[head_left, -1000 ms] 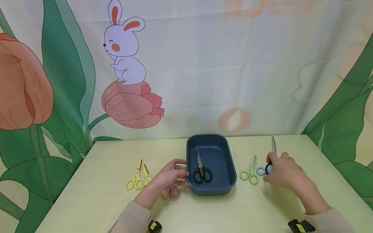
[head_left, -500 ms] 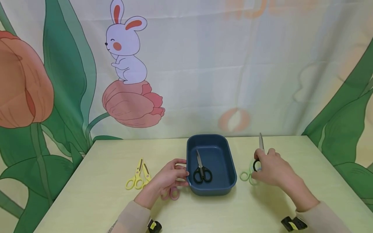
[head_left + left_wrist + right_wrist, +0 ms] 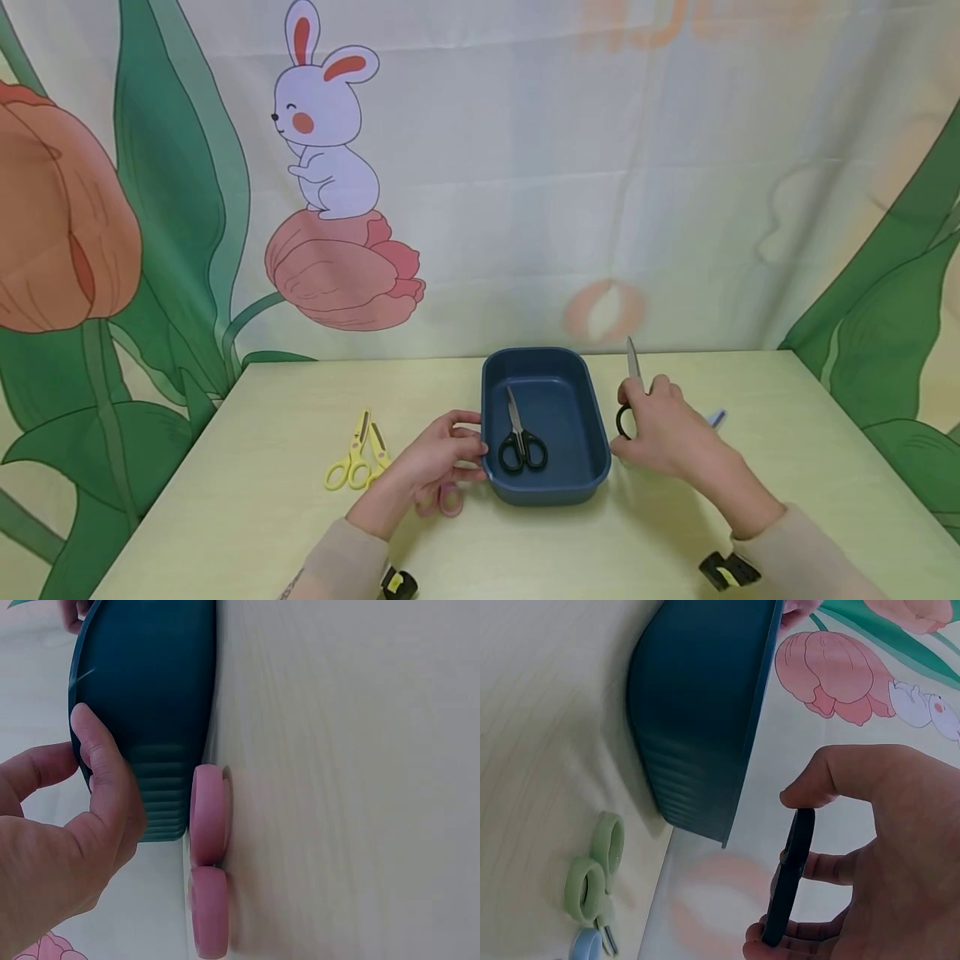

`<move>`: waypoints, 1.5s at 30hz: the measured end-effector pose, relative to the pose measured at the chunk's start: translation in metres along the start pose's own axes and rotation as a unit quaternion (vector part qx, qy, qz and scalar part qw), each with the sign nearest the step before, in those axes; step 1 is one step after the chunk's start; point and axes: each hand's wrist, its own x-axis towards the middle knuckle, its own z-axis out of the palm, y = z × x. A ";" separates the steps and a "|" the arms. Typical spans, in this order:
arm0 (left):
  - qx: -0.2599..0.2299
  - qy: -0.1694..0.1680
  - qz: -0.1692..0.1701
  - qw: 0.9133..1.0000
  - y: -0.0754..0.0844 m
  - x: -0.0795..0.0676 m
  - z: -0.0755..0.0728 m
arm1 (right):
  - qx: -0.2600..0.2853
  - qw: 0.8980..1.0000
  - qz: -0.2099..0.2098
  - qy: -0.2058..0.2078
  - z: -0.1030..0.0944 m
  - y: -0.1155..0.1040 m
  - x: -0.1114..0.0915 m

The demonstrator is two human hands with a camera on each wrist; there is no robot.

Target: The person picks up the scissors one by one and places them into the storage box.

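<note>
My left hand (image 3: 442,454) holds the blue bin (image 3: 600,450) by its left rim, thumb and fingertips right at the edge. In the left wrist view the thumb (image 3: 97,735) lies on the outer wall. Inside the bin lies a pair of black-handled scissors (image 3: 517,442), blades pointing away. My right hand (image 3: 663,429) grips a second pair of black-handled scissors (image 3: 791,877) by the handle, close to the bin's right side, blades (image 3: 633,362) pointing up and away. In the right wrist view that handle shows edge-on between thumb and fingers.
Two yellow scissors (image 3: 348,467) lie at the left of the table (image 3: 225,500). Pink scissors (image 3: 208,825) lie under the left hand, against the bin. Green scissors (image 3: 604,847) and blue scissors (image 3: 586,943) lie right of the bin. A printed curtain (image 3: 487,167) hangs behind.
My right hand has carried the black-handled scissors leftward, from over the blue scissors past the green ones to the bin's right side. The left hand and the bin have stayed put.
</note>
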 end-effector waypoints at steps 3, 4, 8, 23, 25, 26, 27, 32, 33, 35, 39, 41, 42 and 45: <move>0.001 0.001 0.000 1.000 0.000 0.000 0.000 | 0.002 1.000 -0.003 -0.003 0.002 -0.006 0.002; 0.000 0.002 0.000 1.000 0.000 0.000 0.000 | 0.003 1.000 -0.005 -0.004 0.003 -0.008 0.003; -0.002 0.004 -0.004 1.000 0.000 0.000 0.000 | 0.003 1.000 -0.019 -0.002 0.006 -0.018 0.006; -0.008 -0.003 -0.002 1.000 0.000 -0.001 -0.001 | -0.025 0.999 -0.043 -0.022 0.024 -0.047 0.023; -0.010 -0.004 -0.002 1.000 0.001 -0.001 -0.001 | -0.024 0.998 -0.048 -0.024 0.026 -0.050 0.026; -0.010 -0.005 -0.002 1.000 0.001 -0.001 -0.001 | -0.023 0.998 -0.051 -0.026 0.027 -0.052 0.027; -0.010 -0.005 -0.003 1.000 0.001 -0.001 0.000 | -0.023 0.998 -0.053 -0.028 0.029 -0.054 0.027; -0.007 -0.003 -0.006 1.000 0.001 -0.001 0.001 | -0.022 0.998 -0.052 -0.040 0.038 -0.060 0.028; -0.006 -0.002 -0.005 1.000 0.001 -0.001 0.001 | -0.025 0.998 -0.051 -0.042 0.041 -0.061 0.028; -0.006 -0.002 -0.005 1.000 0.002 -0.001 0.001 | -0.029 0.997 -0.049 -0.042 0.045 -0.063 0.029; -0.011 -0.002 -0.003 1.000 0.002 -0.002 0.001 | -0.037 0.997 -0.046 -0.049 0.053 -0.065 0.035; -0.013 -0.003 -0.004 1.000 0.001 -0.002 0.001 | -0.036 0.997 -0.044 -0.058 0.055 -0.066 0.037; -0.014 -0.003 -0.004 1.000 0.001 -0.002 0.001 | -0.035 0.996 -0.043 -0.064 0.057 -0.066 0.038; -0.015 -0.004 -0.003 1.000 0.001 -0.002 0.000 | -0.038 0.995 -0.037 -0.086 0.060 -0.066 0.041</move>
